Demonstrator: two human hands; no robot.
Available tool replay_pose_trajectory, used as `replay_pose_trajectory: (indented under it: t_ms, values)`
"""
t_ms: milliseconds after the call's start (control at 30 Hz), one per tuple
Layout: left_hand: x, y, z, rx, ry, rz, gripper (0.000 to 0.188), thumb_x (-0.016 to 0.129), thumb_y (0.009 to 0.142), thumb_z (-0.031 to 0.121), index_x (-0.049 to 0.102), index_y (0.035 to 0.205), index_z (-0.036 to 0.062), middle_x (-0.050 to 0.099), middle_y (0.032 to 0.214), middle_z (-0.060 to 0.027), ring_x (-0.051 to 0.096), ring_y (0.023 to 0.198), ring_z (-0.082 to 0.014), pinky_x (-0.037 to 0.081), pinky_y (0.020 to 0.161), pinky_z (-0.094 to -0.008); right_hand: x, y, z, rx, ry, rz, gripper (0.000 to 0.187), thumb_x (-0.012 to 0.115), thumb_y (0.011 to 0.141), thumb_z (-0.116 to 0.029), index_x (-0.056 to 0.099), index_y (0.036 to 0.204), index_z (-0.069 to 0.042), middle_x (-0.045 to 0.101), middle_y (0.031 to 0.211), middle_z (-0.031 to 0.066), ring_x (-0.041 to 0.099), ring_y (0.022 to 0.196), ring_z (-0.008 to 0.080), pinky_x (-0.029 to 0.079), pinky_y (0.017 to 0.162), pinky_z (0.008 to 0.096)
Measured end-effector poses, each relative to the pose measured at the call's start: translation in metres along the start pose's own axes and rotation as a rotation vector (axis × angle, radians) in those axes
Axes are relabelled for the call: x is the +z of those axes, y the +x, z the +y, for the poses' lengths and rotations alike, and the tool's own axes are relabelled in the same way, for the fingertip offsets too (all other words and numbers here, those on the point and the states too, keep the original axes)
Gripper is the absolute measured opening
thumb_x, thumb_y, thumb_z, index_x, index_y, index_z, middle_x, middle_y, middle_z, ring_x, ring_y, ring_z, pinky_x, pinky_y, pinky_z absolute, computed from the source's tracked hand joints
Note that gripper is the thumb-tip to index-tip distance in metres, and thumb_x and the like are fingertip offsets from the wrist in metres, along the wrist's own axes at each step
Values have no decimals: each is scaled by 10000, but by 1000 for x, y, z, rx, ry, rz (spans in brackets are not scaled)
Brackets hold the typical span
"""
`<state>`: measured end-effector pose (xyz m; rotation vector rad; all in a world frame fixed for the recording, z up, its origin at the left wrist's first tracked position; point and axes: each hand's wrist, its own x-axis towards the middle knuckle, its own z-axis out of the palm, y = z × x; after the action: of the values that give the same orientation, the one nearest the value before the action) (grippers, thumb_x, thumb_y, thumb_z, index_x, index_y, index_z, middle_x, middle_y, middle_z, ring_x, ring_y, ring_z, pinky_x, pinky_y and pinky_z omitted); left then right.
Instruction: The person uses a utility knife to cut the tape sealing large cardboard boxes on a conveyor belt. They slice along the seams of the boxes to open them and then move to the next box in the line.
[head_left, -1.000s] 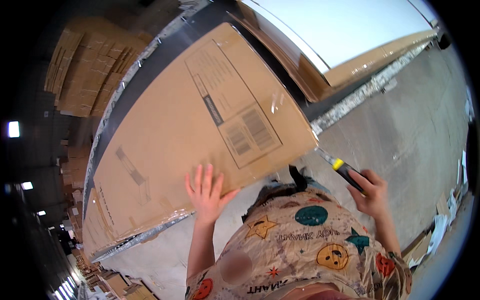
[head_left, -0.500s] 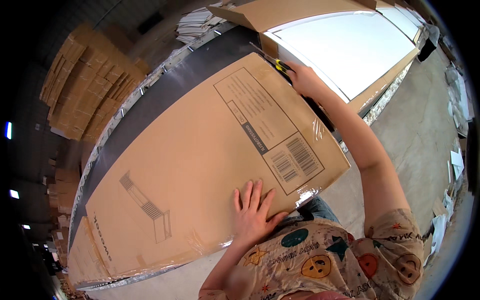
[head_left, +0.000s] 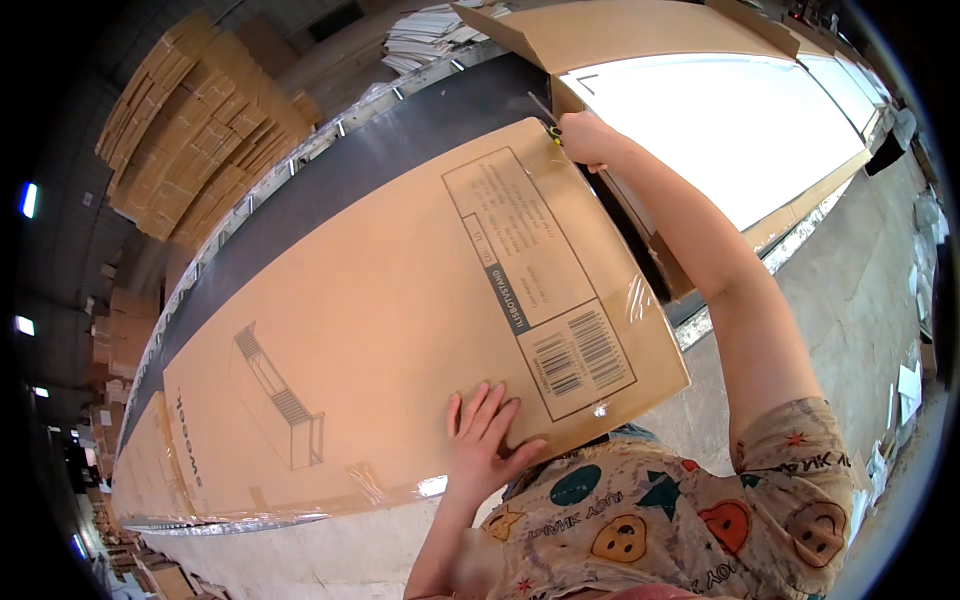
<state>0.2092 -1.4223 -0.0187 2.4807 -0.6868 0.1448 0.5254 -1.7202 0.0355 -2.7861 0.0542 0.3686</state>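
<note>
A large sealed cardboard box (head_left: 350,270) lies flat before me, with a line drawing of furniture and a barcode label (head_left: 545,290) on its top. Near its front edge, my left hand (head_left: 483,440) rests on the cardboard, palm down with the fingers stretched out. At the box's far right corner, my right hand (head_left: 590,138) is closed around a box cutter (head_left: 556,134) with a yellow and black handle. Most of that handle is hidden in the fist. Beyond the corner its thin blade sticks out, and whether it touches the box I cannot tell.
The box lies on a dark conveyor belt (head_left: 440,110) with a metal side rail (head_left: 340,130). To the right stands an opened carton (head_left: 680,265) holding white panels (head_left: 720,120). Stacked flat cartons (head_left: 200,130) rise at the far left, and white boards (head_left: 430,35) lie behind the belt.
My right hand has turned, so its fist covers more of the box cutter's handle at the far corner. My left hand stays flat on the box. The whole view has shifted slightly.
</note>
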Motion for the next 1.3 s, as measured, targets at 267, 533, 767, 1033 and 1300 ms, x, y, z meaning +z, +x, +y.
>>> replay_pose_trajectory:
  t_ms: [267, 533, 767, 1033, 1300]
  values:
    - [3, 24, 2, -271, -195, 105, 218, 715, 786, 182, 674, 923, 19, 660, 1035, -110, 574, 1079, -238, 381, 975, -392, -49, -30, 9, -71, -124, -209, 161, 502, 739, 48, 583, 866, 105, 629, 714, 198, 637, 522, 289, 519, 377, 334]
    - [33, 227, 34, 280, -128, 60, 198, 566, 871, 172, 632, 986, 26, 620, 950, -143, 559, 1002, -305, 404, 917, -405, -54, -216, 37, -85, -122, -513, 101, 539, 667, 45, 581, 755, 70, 619, 602, 183, 645, 559, 258, 533, 493, 344]
    - [117, 320, 35, 600, 335, -252, 286, 551, 855, 309, 627, 948, 49, 606, 1010, -137, 560, 984, -298, 428, 893, -432, -36, -273, 47, 172, -135, -435, 159, 436, 837, -12, 571, 857, 71, 634, 696, 168, 643, 537, 247, 527, 459, 317]
    - [125, 329, 25, 607, 224, -221, 166, 543, 796, 227, 640, 847, 102, 586, 928, -63, 539, 945, -258, 480, 794, -394, -13, -263, 56, 274, 116, -185, 233, 374, 939, -103, 552, 1013, 27, 609, 660, 147, 606, 476, 212, 504, 408, 309]
    - [114, 326, 22, 562, 131, -263, 162, 557, 814, 236, 625, 838, 90, 568, 905, -60, 536, 910, -254, 458, 782, -380, -12, -243, 47, 152, 50, -324, 165, 464, 748, -18, 588, 765, 90, 631, 702, 175, 621, 512, 248, 491, 422, 335]
